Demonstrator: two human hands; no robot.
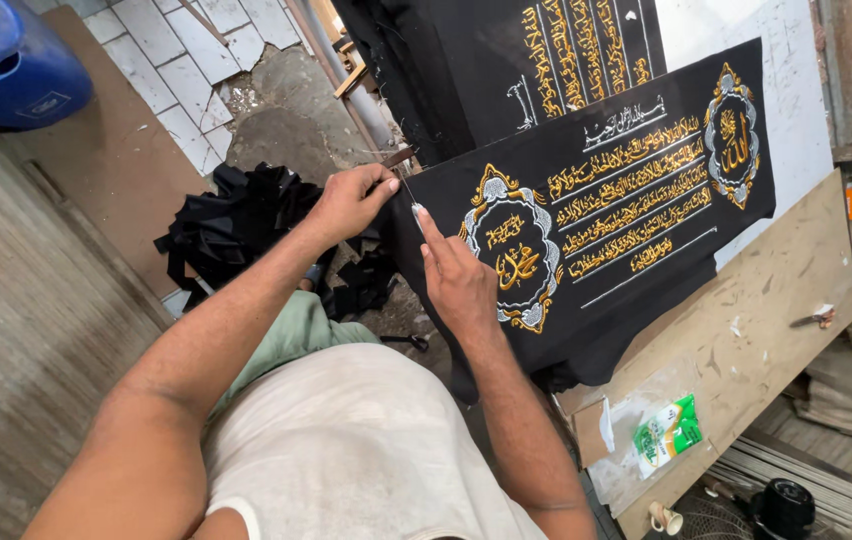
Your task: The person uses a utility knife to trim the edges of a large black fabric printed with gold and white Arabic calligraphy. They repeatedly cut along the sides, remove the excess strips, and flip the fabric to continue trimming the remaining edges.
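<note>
Two hands (346, 200) (456, 280) grip black cloth (606, 200) embroidered gold and white.

The floor at ten o'clock is made of pale square tiles (181, 70), and a patch near twelve o'clock is broken down to rough grey cement (281, 125). A flat brown board (111, 160) lies over the tiles. A big blue plastic barrel (6, 65) sits in the ten o'clock corner. A heap of black cloth scraps (231, 225) lies on the ground near the middle. At four o'clock is a long, scratched wooden board table (776, 310) with a small green and white packet (668, 432) on it. At five o'clock a round black fan (784, 508) rests low down. A white wall (796, 100) stands at one o'clock. Soft daylight fills the place.
</note>
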